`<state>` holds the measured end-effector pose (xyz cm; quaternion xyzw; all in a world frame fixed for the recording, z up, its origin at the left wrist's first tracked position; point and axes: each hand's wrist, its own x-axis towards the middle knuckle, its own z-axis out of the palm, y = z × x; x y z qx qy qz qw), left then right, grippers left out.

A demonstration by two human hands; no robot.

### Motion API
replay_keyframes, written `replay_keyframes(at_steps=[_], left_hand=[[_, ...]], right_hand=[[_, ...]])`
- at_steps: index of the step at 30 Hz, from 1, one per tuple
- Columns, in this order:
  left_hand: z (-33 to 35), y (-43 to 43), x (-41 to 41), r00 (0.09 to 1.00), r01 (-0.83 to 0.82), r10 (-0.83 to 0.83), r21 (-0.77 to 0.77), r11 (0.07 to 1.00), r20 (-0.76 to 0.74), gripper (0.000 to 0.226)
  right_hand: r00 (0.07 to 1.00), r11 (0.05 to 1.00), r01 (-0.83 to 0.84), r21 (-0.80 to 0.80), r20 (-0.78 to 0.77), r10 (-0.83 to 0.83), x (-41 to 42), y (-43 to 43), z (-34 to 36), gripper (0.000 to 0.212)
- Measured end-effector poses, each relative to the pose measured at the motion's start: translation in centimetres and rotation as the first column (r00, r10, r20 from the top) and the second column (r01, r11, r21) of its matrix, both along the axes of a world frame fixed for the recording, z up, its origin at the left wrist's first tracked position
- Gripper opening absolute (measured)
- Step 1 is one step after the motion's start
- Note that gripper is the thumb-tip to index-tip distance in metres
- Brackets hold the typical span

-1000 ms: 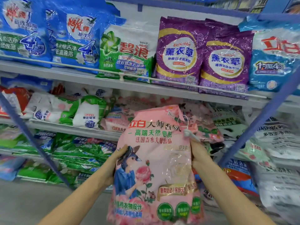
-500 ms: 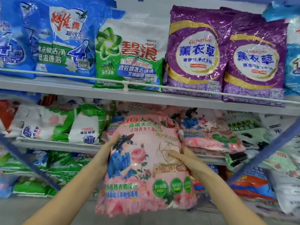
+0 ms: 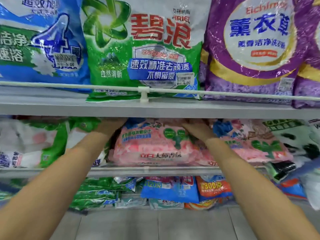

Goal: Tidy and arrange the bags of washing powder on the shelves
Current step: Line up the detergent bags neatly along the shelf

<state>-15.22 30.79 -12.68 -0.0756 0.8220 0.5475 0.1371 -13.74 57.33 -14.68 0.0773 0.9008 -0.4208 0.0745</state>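
Observation:
A pink bag of washing powder [image 3: 155,146] lies flat on a stack of like pink bags on the middle shelf [image 3: 173,170], its bottom end towards me. My left hand [image 3: 110,127] is at the bag's left far corner, its fingers hidden in the shadow under the upper shelf. My right hand [image 3: 197,130] lies flat on top of the bag near its right side, fingers reaching deeper into the shelf. Another pink bag [image 3: 251,144] lies just to the right, touching it.
The upper shelf [image 3: 155,110] hangs low over my hands and carries upright blue [image 3: 43,40], green [image 3: 142,49] and purple [image 3: 251,49] bags behind a white rail. Green-and-white bags [image 3: 43,141] crowd the left of the middle shelf. Mixed bags [image 3: 169,189] fill the bottom shelf.
The pink bag went from upright in both hands in front of the shelves to lying flat on the middle shelf. Both hands moved forward with it, and the camera came much closer.

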Motion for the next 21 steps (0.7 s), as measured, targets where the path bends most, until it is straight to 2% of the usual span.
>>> replay_keyframes(at_steps=[2,4,6,8,10,12,14,16,18,21], left_hand=[[-0.8,0.9,0.9,0.984,0.105,-0.141,-0.273,0.956,-0.113,0.023],[-1.5,1.6,2.0,0.952,0.091,-0.237,-0.560,0.824,-0.194,0.046],[-1.6,1.5,2.9,0.921,0.006,-0.276,-0.699,0.715,-0.274,0.058],[-1.5,1.2,3.2,0.906,0.059,-0.342,-0.728,0.683,-0.248,0.069],[-2.1,1.5,3.7,0.906,0.152,-0.384,-0.705,0.692,-0.181,0.074],[-2.7,1.9,3.6,0.898,0.126,-0.379,-0.694,0.709,-0.224,0.072],[-2.5,1.9,2.6,0.880,0.098,-0.375,-0.661,0.744,-0.291,0.066],[-2.3,1.5,1.7,0.872,0.105,-0.375,-0.627,0.771,-0.315,0.064],[-2.8,1.1,1.7,0.858,0.128,-0.396,-0.610,0.782,-0.328,0.074],[-3.5,1.0,2.1,0.862,0.163,-0.432,-0.663,0.731,-0.264,0.084]], right_hand=[[0.997,0.993,-0.082,0.088,0.016,0.081,0.6,-1.0,-1.6,0.047],[0.995,0.989,0.024,0.149,-0.095,-0.009,1.2,-1.7,-2.2,0.042],[0.984,0.984,0.106,0.146,-0.158,-0.083,2.1,-2.2,-1.9,0.054],[0.987,0.973,0.026,0.229,-0.162,0.012,3.2,-2.9,-2.2,0.062],[0.965,0.947,-0.002,0.322,-0.247,0.086,4.4,-4.0,-2.9,0.055],[0.933,0.926,0.057,0.374,-0.349,0.084,4.3,-4.8,-2.9,0.050],[0.926,0.900,0.102,0.424,-0.372,0.070,3.0,-5.4,-2.4,0.055],[0.931,0.891,0.102,0.441,-0.358,0.071,2.1,-5.6,-2.0,0.064],[0.930,0.892,0.052,0.449,-0.346,0.120,2.7,-5.1,-2.9,0.070],[0.927,0.918,-0.067,0.391,-0.315,0.202,5.1,-3.0,-4.6,0.058]])
